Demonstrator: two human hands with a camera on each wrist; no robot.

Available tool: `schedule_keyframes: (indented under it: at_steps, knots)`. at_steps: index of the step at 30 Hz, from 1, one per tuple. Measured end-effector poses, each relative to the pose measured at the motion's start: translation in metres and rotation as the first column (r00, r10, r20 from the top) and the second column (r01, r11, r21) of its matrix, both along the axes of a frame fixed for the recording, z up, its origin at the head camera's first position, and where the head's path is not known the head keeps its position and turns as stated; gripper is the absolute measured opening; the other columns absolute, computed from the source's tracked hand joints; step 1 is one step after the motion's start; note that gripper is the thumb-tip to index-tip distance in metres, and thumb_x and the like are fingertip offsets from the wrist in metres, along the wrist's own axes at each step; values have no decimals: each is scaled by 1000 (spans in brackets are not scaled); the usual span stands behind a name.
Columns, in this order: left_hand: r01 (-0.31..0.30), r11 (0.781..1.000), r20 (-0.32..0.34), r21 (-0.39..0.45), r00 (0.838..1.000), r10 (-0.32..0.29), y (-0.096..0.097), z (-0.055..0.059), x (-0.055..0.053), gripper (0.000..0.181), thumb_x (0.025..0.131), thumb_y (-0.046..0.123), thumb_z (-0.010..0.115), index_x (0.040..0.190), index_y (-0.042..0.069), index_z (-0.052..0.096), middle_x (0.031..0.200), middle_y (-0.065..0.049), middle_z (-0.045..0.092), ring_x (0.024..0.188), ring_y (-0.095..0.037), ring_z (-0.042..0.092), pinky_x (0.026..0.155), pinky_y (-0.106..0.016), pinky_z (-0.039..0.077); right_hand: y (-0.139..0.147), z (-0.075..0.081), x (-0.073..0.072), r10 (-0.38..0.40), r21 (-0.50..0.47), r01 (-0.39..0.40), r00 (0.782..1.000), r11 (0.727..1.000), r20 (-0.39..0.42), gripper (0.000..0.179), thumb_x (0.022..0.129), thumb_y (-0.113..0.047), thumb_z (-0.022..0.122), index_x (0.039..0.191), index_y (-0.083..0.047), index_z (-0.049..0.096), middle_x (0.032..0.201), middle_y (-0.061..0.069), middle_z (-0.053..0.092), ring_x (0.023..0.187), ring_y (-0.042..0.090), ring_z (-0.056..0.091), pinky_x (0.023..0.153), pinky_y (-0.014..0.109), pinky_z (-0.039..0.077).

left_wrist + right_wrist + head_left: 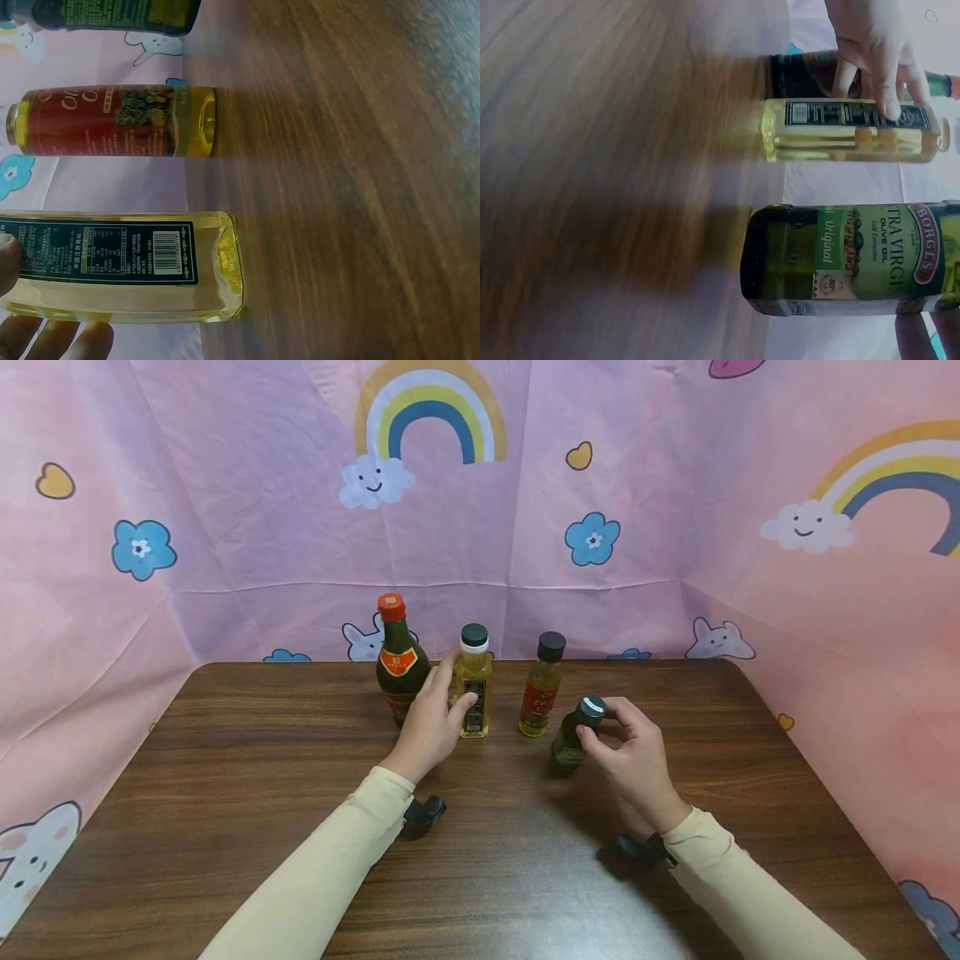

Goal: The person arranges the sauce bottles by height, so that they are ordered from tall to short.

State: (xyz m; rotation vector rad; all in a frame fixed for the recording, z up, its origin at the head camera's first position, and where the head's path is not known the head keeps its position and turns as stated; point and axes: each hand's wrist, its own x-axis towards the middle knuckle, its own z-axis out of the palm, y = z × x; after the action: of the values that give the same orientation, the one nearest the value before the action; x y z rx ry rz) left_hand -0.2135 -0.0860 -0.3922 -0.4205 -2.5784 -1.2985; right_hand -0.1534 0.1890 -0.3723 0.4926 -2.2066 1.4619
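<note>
My left hand (431, 718) grips a clear rectangular bottle of yellow oil (476, 681) with a dark green cap. In the left wrist view, the thumb lies on its dark label and several fingertips (56, 339) show along the opposite side. My right hand (633, 756) pinches a dark green olive oil bottle (568, 748) around its cap and neck. That bottle leans slightly right in the head view; its green label (870, 251) faces the right wrist camera. Between the two held bottles stands a round oil bottle with a red label (538, 697) and black cap.
A tall dark green bottle with a red cap (392, 607) stands just left of my left hand, partly hidden by it. All the bottles are on a brown wooden table (262, 760). A pink patterned cloth (285, 527) hangs behind the table and along its sides.
</note>
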Motion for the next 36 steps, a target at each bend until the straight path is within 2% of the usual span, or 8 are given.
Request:
schedule_keyframes:
  at_steps: [4, 9, 16, 24, 26, 31, 33, 36]
  knots:
    - [-3, 1000, -3, 2, 1000, 3, 0, 0, 0, 71, 105, 23, 63, 165, 20, 24, 146, -14, 49, 135, -34, 52, 113, -56, 41, 6, 3, -3, -16, 10, 16, 1000, 1000, -18, 26, 83, 18, 73, 107, 9, 68, 102, 18, 69, 92, 0, 65, 77, 17, 58]
    - [-5, 1000, -4, 6, 1000, 5, -1, -1, 0, 72, 104, 23, 63, 165, 21, 24, 147, -13, 49, 135, -35, 53, 112, -56, 43, 21, -8, -16, -39, 14, 39, 999, 999, -25, 27, 85, 14, 75, 109, 3, 70, 103, 11, 70, 92, 1, 67, 77, 16, 57]
    - [1, 1000, -6, 12, 1000, -1, -1, -1, 1, 71, 105, 23, 63, 164, 22, 25, 149, -12, 48, 135, -34, 52, 111, -55, 43, 32, -13, -29, -43, -21, 43, 999, 999, -8, 22, 89, 7, 73, 111, 2, 70, 105, 4, 68, 93, 6, 69, 77, 18, 58]
    - [3, 1000, -7, 3, 1000, -3, -2, 0, 1, 71, 105, 23, 63, 165, 20, 25, 146, -14, 49, 132, -35, 54, 111, -54, 44, 37, -13, -42, -100, 4, 100, 995, 995, -16, 25, 88, 8, 72, 113, 5, 70, 106, 13, 69, 92, 2, 67, 77, 13, 56]
    - [3, 1000, -2, 2, 1000, -3, -2, 0, 1, 71, 105, 23, 62, 165, 20, 24, 146, -13, 49, 133, -34, 54, 111, -54, 44, 34, -6, -40, -102, -3, 102, 995, 995, 1, 25, 88, 9, 71, 113, 9, 68, 107, 17, 69, 91, 2, 67, 77, 12, 55]
    - [0, 1000, 11, 1, 1000, 0, -1, 1, 1, 72, 105, 24, 62, 165, 22, 22, 148, -13, 48, 134, -34, 53, 112, -55, 43, 34, -6, -48, -142, 12, 142, 988, 990, 58, 27, 90, 5, 69, 117, 9, 68, 110, 20, 68, 92, 7, 69, 76, 11, 55]
    - [-1, 1000, 13, -1, 1000, 1, -1, 1, 2, 71, 105, 24, 62, 165, 22, 23, 149, -13, 48, 135, -34, 52, 113, -55, 42, 39, -15, -58, -164, 25, 163, 983, 986, 79, 28, 91, 2, 70, 119, 6, 68, 112, 18, 69, 94, 11, 69, 77, 11, 54]
    - [-2, 1000, 12, -1, 1000, 2, -2, 2, 3, 71, 105, 24, 62, 165, 20, 24, 149, -13, 48, 136, -34, 52, 113, -55, 42, 38, -18, -63, -186, 46, 182, 978, 982, 96, 28, 92, 3, 70, 119, 7, 67, 114, 20, 68, 97, 19, 69, 77, 10, 53]
